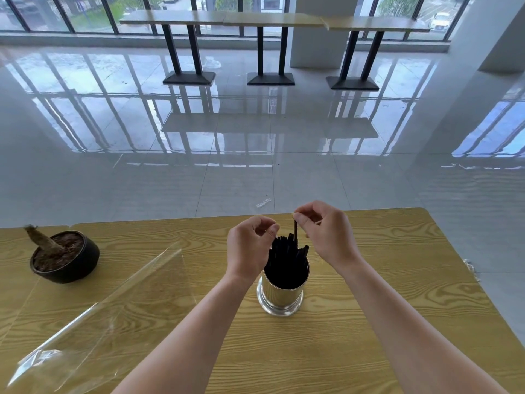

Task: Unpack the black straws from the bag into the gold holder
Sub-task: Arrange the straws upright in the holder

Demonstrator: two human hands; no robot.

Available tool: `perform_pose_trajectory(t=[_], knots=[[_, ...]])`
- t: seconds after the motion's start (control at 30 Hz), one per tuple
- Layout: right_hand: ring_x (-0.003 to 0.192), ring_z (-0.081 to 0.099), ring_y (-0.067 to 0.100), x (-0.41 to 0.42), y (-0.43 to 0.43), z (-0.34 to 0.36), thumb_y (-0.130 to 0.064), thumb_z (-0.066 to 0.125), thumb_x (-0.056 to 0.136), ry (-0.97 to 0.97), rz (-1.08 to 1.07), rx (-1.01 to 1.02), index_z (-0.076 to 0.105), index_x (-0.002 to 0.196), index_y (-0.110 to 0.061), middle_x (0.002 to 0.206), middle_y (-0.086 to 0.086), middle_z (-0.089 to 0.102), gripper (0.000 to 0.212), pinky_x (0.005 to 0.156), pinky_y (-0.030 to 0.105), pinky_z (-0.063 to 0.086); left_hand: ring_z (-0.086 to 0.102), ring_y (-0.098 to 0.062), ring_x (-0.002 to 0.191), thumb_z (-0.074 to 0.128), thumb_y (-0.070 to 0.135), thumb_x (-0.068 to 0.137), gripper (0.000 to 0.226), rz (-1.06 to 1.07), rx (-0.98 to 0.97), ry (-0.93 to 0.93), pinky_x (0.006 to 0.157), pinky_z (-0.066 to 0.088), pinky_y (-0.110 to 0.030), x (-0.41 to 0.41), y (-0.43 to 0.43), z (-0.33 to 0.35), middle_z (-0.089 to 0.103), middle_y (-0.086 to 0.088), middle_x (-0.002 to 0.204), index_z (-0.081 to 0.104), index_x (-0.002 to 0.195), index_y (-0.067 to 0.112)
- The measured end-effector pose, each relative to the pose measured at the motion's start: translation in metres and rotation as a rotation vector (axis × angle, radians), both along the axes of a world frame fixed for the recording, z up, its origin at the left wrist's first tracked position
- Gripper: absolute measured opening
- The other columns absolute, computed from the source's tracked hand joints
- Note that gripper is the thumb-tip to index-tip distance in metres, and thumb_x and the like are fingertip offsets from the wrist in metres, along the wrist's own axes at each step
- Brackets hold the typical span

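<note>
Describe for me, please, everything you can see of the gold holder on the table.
The gold holder is a shiny, metal-looking cylinder with a wider flared foot. It stands upright on the wooden table, open at the top and packed with black straws that stick out above the rim. Only the table and straws visibly touch it; the right hand pinches one raised straw above it.

Lower centre of frame: round gold metal holder on pale wooden table, black plastic straws upright inside. Left of it, flat clear plastic bag; further upper left, round black plant pot.
</note>
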State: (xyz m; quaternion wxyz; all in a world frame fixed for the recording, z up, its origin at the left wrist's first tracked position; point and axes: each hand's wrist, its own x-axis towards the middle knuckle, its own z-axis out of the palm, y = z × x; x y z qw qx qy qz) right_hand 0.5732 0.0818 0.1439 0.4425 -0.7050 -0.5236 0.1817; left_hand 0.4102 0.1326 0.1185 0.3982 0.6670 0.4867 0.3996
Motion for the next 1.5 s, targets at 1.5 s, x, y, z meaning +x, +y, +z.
perform_pose_trajectory(t=[1.5], knots=[[0.054, 0.048, 0.013, -0.045, -0.045, 0.004, -0.035, 0.081, 0.08, 1.125, -0.018, -0.084, 0.064, 0.107, -0.008, 0.065, 0.001, 0.057, 0.042, 0.046, 0.025, 0.043, 0.072, -0.013, 0.064, 0.078, 0.005, 0.084, 0.007, 0.48, -0.204, -0.917, 0.065, 0.059, -0.022, -0.057, 0.017, 0.074, 0.076, 0.002, 0.069, 0.076, 0.082, 0.011]])
